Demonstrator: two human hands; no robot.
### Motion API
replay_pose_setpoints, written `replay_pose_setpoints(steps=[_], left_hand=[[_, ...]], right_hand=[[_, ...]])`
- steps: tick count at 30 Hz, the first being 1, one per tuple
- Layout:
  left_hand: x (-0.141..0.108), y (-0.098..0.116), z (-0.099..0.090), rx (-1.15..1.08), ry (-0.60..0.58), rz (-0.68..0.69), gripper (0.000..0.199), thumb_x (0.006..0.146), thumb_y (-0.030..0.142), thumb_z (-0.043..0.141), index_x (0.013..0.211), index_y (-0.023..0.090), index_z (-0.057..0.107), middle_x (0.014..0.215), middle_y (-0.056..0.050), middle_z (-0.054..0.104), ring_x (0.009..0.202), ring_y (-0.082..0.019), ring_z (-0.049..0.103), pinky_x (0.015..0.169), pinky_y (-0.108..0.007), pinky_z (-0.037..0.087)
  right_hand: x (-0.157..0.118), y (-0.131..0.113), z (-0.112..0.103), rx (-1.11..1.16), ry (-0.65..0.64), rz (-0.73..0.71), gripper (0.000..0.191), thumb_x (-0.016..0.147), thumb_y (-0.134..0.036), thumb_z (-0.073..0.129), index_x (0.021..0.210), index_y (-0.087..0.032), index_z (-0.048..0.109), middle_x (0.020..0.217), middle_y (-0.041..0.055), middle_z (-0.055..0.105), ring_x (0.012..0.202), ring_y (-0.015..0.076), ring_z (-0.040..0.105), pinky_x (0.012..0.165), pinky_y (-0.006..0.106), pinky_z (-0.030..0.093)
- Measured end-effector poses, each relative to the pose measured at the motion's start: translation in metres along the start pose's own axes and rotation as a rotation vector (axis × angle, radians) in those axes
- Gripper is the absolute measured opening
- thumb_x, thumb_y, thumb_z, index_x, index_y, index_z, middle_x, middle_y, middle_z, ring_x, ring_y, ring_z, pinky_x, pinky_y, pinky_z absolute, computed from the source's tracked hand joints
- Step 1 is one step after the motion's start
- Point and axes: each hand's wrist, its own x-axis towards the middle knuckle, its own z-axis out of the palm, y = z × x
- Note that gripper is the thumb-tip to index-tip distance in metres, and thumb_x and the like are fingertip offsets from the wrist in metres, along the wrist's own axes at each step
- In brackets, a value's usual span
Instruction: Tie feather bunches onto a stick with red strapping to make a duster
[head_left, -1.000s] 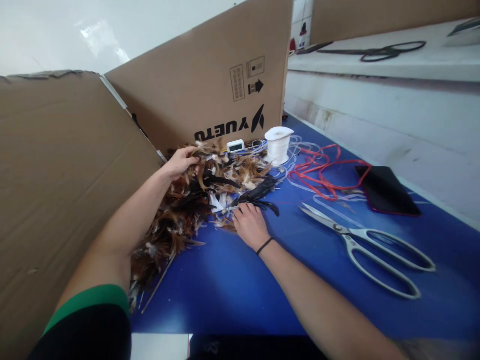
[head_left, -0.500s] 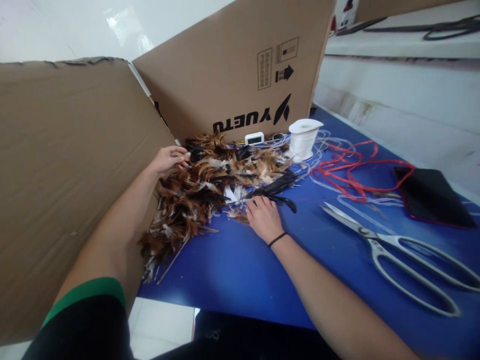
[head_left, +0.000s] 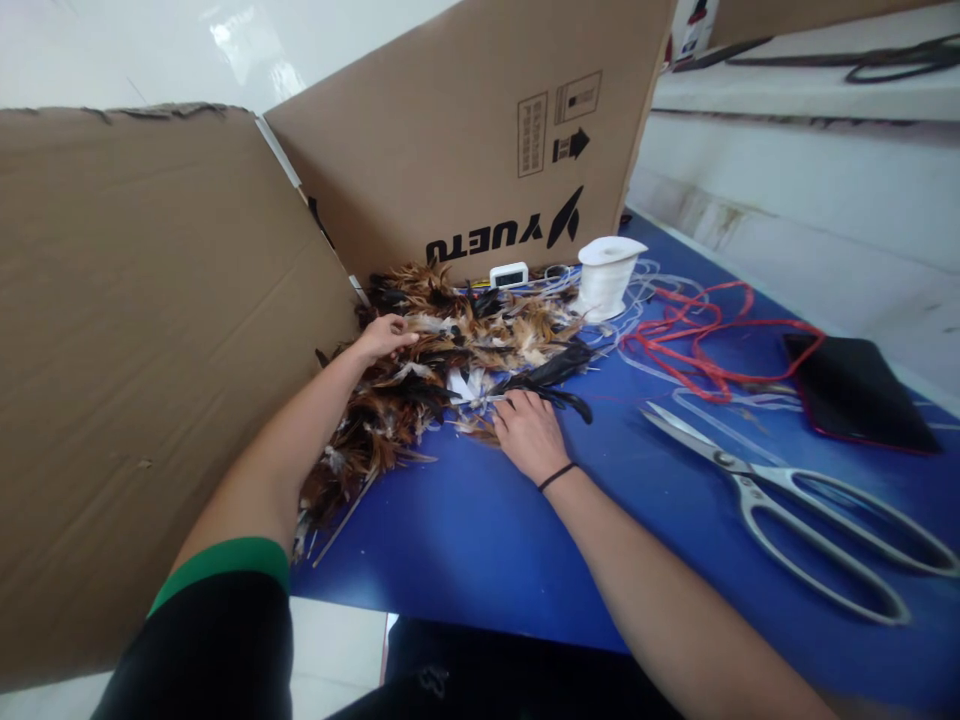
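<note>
The blue desk (head_left: 450, 540) spreads in front of you. Brown cardboard walls stand at its left (head_left: 150, 400) and far (head_left: 450, 130) sides, meeting in a corner; the far one bears upside-down black YUETU lettering. In that corner, on the desk, lies your feather heap (head_left: 375, 425), brown, black and pale, stretching from the near left toward the far middle.

On the right, near side, your scissors (head_left: 727, 462) lie with their blades pointing left, toward the feathers. Beyond them, at the right, a dark tablet (head_left: 862, 390) rests flat.

Your left hand (head_left: 386, 337) is over the heap with its fingers bent; you cannot tell whether they grip a feather. Your right hand (head_left: 529, 430) lies palm down on the desk at the heap's right, fingers curled beside some black feathers (head_left: 551, 370); whether it pinches a stem is unclear.

A tangle of red cord (head_left: 712, 388) lies left of the tablet. Left of that stands a white spool (head_left: 604, 290), with pale strands around its foot. Smallest, a white device (head_left: 508, 276) with a dark display sits by the far cardboard.
</note>
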Motion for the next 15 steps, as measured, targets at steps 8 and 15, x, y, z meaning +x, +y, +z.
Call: replay_pose_setpoints(steps=[8,15], left_hand=[[0.017,0.021,-0.017,-0.006,0.181,0.136,0.007,0.077,0.015,0.065,0.082,0.011,0.068,0.051,0.002,0.056,0.039,-0.004,0.043,0.045,-0.018,0.037],[-0.03,0.097,0.001,-0.174,-0.038,0.441,0.013,0.079,0.017,0.063,0.087,0.01,0.071,0.06,-0.001,0.061,0.045,-0.004,0.048,0.042,-0.016,0.037]], right_hand=[[0.0,-0.002,-0.004,-0.003,-0.013,-0.002,0.025,0.093,-0.023,0.046,0.104,-0.015,0.067,0.109,0.0125,0.06,0.105,0.0251,0.045,0.086,0.036,0.032],[-0.001,-0.003,-0.006,-0.016,-0.014,-0.006,0.025,0.093,-0.022,0.045,0.099,-0.015,0.067,0.106,0.0132,0.06,0.104,0.0254,0.045,0.085,0.037,0.033]])
